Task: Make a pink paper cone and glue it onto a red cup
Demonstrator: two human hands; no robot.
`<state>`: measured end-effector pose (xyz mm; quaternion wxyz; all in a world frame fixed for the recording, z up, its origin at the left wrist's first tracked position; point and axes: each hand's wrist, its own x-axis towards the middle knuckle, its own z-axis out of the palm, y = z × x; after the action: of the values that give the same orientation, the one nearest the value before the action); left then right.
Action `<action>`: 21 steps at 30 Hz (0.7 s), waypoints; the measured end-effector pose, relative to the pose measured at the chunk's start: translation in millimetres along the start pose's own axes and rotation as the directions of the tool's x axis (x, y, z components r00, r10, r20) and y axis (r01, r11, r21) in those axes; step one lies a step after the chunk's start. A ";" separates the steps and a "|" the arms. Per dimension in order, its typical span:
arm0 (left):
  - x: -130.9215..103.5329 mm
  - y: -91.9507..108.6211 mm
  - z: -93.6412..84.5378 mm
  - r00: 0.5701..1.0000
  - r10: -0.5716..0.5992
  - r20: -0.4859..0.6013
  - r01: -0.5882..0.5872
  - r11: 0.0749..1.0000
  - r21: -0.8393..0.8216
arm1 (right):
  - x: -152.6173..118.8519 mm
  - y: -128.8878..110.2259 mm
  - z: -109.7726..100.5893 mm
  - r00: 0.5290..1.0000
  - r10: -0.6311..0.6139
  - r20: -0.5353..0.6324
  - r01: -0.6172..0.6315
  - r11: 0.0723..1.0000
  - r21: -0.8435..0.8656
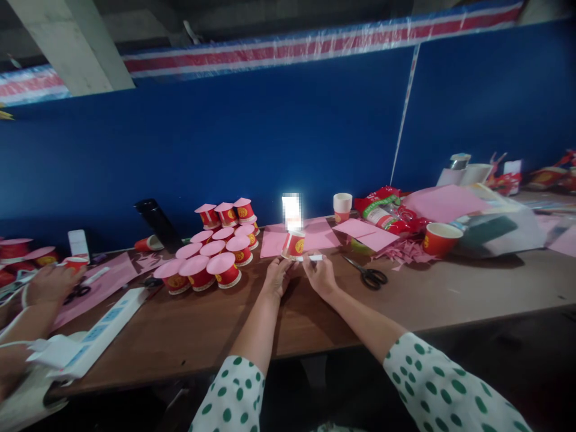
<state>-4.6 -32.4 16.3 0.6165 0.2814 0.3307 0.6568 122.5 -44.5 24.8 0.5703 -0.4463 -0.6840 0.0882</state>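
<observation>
Near the middle of the table, a red paper cup (296, 243) with a gold emblem is held low by my left hand (278, 276), whose fingers close on its lower rim. My right hand (320, 275) is closed round a small white stick-like item (316, 258) beside the cup's base. Pink paper (321, 234) lies behind the cup, under a bright, blurred-out upright object. To the left stand several red cups (225, 270) with pink cone tops. Black-handled scissors (373, 278) lie right of my right hand.
At the far left, another person's hand (51, 288) holds a red cup beside a white power strip (105, 330). A black bottle (157, 225) leans behind the cups. On the right are a red cup (441, 240), pink shreds (405, 252) and red packets (384, 210). A blue wall rises behind.
</observation>
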 end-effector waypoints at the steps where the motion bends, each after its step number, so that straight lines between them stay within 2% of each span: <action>1: 0.0 0.1 0.1 1.000 0.003 -0.003 -0.003 1.000 0.000 | -0.2 -0.6 -0.3 1.000 -0.004 0.005 0.004 1.000 -0.002; 7: 0.1 0.7 0.4 1.000 -0.009 -0.004 0.009 1.000 -0.007 | -2.2 -1.0 -0.4 0.998 -0.037 0.042 0.036 0.999 0.004; 21: 2.7 -2.7 -3.5 1.000 -0.003 0.030 0.002 0.999 0.038 | -0.7 -0.7 -2.1 0.999 0.003 0.032 -0.004 0.999 0.041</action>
<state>-5.8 -30.0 11.9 0.6168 0.3025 0.3339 0.6454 123.9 -46.1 25.5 0.5681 -0.4342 -0.6904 0.1103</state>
